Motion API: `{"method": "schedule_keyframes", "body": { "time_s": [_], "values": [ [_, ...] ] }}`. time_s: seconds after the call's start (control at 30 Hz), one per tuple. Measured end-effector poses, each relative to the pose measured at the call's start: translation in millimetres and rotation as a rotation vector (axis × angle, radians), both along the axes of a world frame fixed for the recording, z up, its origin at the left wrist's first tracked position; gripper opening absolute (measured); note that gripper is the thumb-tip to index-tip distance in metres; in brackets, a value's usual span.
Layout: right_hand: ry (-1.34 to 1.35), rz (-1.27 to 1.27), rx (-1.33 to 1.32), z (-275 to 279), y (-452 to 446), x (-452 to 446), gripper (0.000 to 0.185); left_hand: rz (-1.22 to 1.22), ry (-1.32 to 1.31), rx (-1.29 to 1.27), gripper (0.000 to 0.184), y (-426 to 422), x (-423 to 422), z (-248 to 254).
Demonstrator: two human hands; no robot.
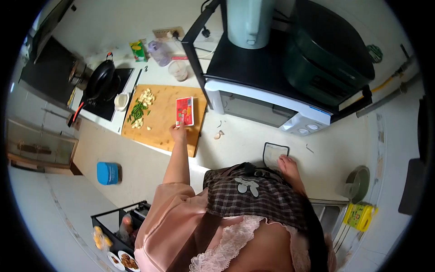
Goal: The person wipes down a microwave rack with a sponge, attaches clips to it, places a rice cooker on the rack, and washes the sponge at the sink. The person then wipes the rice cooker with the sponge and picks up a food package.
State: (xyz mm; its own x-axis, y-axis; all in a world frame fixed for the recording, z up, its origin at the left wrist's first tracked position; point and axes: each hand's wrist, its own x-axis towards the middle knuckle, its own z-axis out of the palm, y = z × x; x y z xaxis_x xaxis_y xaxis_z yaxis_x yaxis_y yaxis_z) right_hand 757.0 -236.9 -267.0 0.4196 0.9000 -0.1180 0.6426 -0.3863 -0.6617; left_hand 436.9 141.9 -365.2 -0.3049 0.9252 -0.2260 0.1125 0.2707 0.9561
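Note:
At the right edge of the wooden cutting board (163, 97), my left hand (178, 131) grips the near end of a flat red and white package (184, 111). To its left on the board lie chopped green pepper pieces (137, 110) and pale peeled garlic pieces (146, 96). My right hand (289, 166) is low over the counter, its fingers bent on the near right corner of a pale dark-edged cloth (273, 152). The cloth lies flat close to my apron (226, 190). Part of the right hand's grip is hidden.
A black wok (100, 79) sits on the hob at left, beside a white container (121, 102). A plastic cup (177, 70) stands behind the board. The microwave (258, 109) is under a black shelf carrying a dark green appliance (326, 54). Garlic scraps (219, 135) lie on the counter.

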Motion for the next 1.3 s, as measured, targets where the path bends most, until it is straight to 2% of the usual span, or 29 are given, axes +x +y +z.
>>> {"method": "schedule_keyframes", "body": {
  "time_s": [0.07,0.13,0.17,0.27,0.3,0.33,0.4,0.47,0.53,0.57,0.6,0.67,0.7,0.73,0.8,0.83,0.93,1.0,1.03,1.07,1.13,1.3],
  "values": [
    [0.028,-0.047,-0.04,7,-2,-3,0.036,0.026,-0.096,0.019,0.041,8,-7,-6],
    [0.061,-0.088,-0.081,6,-5,-2,0.037,-0.189,-0.271,-0.206,0.024,13,-16,-5],
    [0.066,-0.082,-0.092,1,-8,-1,0.037,-0.199,-0.314,-0.199,0.016,13,-16,-5],
    [0.078,-0.095,-0.079,-1,-15,-1,0.036,-0.206,-0.428,-0.231,0.024,-6,-1,50],
    [0.085,-0.1,-0.062,0,-17,-2,0.034,-0.271,-0.538,-0.246,0.021,-2,-3,51],
    [0.086,-0.109,-0.058,-1,-18,-2,0.034,-0.282,-0.536,-0.245,0.021,-2,-3,52],
    [0.099,-0.122,-0.015,-2,-20,-4,0.033,-0.144,-0.5,-0.144,0.02,-7,-6,61],
    [0.11,-0.121,-0.029,-1,-20,-4,0.033,-0.233,-0.539,-0.173,0.019,-11,-25,68],
    [0.122,-0.116,-0.045,-4,-20,-3,0.033,-0.349,-0.703,-0.233,0.017,-22,-39,94],
    [0.109,-0.108,-0.046,-9,-21,-2,0.033,-0.448,-0.657,-0.207,0.02,-23,-49,98],
    [0.097,-0.096,-0.048,-13,-22,-2,0.033,-0.444,-0.655,-0.206,0.02,-30,-47,114],
    [0.084,-0.076,-0.045,-9,-20,-3,0.033,-0.574,-0.627,-0.106,0.024,-48,-38,162],
    [0.067,-0.066,-0.039,-7,-17,-2,0.033,-0.65,-0.642,-0.1,0.034,-50,-37,173],
    [0.066,-0.064,-0.04,-6,-15,-2,0.033,-0.649,-0.643,-0.1,0.034,-50,-35,178],
    [0.14,-0.041,-0.058,-2,-11,0,0.033,-0.849,-0.686,-0.02,0.042,-51,-25,187],
    [0.135,-0.048,-0.057,3,-9,-1,0.033,-0.825,-0.721,-0.036,0.044,-60,-9,204],
    [0.166,-0.068,-0.058,18,-4,-5,0.035,-0.972,-0.723,-0.02,0.04,-66,24,226],
    [0.565,-0.185,0.184,25,0,-8,0.037,-1.041,-0.677,-0.035,0.03,-73,53,239],
    [0.765,-0.184,0.252,48,4,-8,0.036,-1.141,-0.615,-0.012,0.028,-74,67,240],
    [0.764,-0.195,0.258,71,7,-11,0.036,-1.24,-0.55,0.01,0.027,-77,79,241],
    [1.007,-0.204,0.558,109,12,-16,0.032,-1.344,-0.496,-0.008,0.026,-92,110,245],
    [0.832,-0.225,0.504,123,4,-12,0.03,-1.706,-0.369,-0.147,0.023,-131,169,234]
  ]
}}
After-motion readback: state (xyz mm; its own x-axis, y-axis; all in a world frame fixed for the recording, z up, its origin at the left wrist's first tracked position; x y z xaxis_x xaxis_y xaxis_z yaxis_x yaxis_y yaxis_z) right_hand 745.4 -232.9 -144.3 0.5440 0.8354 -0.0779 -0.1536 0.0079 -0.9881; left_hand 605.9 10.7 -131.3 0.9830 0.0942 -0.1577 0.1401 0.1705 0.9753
